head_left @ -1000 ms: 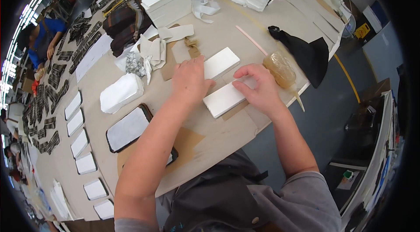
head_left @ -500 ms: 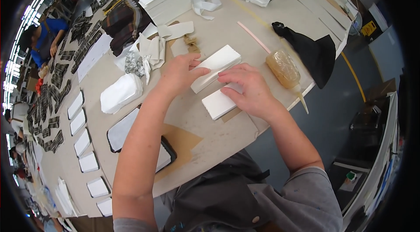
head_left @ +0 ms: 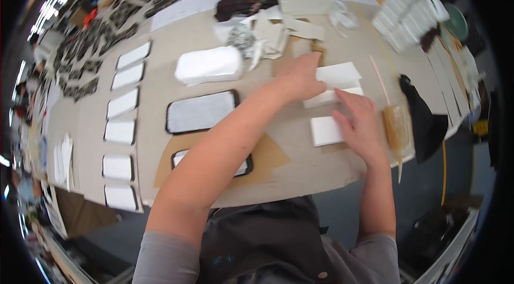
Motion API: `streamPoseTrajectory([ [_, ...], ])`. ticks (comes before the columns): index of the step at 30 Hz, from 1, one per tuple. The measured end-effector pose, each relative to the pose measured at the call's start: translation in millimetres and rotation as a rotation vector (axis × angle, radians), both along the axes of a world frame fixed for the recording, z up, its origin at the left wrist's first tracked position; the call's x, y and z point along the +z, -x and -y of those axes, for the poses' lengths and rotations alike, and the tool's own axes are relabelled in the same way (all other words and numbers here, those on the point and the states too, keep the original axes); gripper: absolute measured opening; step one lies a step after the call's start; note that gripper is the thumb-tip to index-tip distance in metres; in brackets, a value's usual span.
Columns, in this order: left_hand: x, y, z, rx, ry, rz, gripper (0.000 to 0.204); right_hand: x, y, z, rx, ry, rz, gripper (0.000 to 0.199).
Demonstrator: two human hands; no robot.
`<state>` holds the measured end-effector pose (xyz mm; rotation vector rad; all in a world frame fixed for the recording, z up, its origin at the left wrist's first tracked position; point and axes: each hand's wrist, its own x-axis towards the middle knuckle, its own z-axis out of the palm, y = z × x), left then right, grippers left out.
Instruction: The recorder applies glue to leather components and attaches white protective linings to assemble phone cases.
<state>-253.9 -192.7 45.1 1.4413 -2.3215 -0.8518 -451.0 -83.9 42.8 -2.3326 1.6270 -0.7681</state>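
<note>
Two hands at a far stack of white slips, head view

The far stack of white slips (head_left: 340, 73) lies on the pale worktable (head_left: 292, 134), its long axis running mainly left to right and rising slightly toward the right; its upper part appears set back from its lower part. It extends rightward from the left hand (head_left: 302, 78) and lies ahead and slightly left of the right hand (head_left: 361, 123); both hands are at it, neither clearly the nearer. The left hand is palm down at the stack's left end, thumb and forefinger apart; whether it pinches a slip cannot be told. The right hand is half curled, thumb and fingers spread, fingertips at the stack's near edge; its thumb is beside the near white stack (head_left: 325, 131), whose right end it hides. The left forearm slants up and rightward, partly covering a lower black-edged panel (head_left: 243, 168); the right forearm rises steeply, then leans left.

Farther out, right: an amber-filled bottle (head_left: 395, 126), nozzle toward the wearer; a pink strip (head_left: 380, 78); black cloth (head_left: 425, 126). Left: a white bundle (head_left: 209, 65); an upper black-edged panel (head_left: 201, 112); a column of small dark-rimmed white pieces (head_left: 119, 131).
</note>
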Motion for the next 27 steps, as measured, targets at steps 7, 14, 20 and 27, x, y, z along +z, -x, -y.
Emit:
streamPoseTrajectory([
  [7, 11, -74, -59, 0.152, -0.258, -0.794, 0.087, 16, -37, 13, 0.000, -0.152, 0.531, 0.029],
  [14, 40, -142, -100, 0.297, -0.223, -0.928, 0.096, 23, -148, 33, 0.306, -0.531, 1.267, 0.027],
  [20, 31, -174, -113, 0.414, -0.176, -0.915, 0.098, 24, -194, 40, 0.396, -0.658, 1.308, 0.026],
  [27, 25, -210, -124, 0.524, 0.045, -0.771, 0.090, 31, -203, 59, 0.390, -0.554, 1.256, 0.028],
])
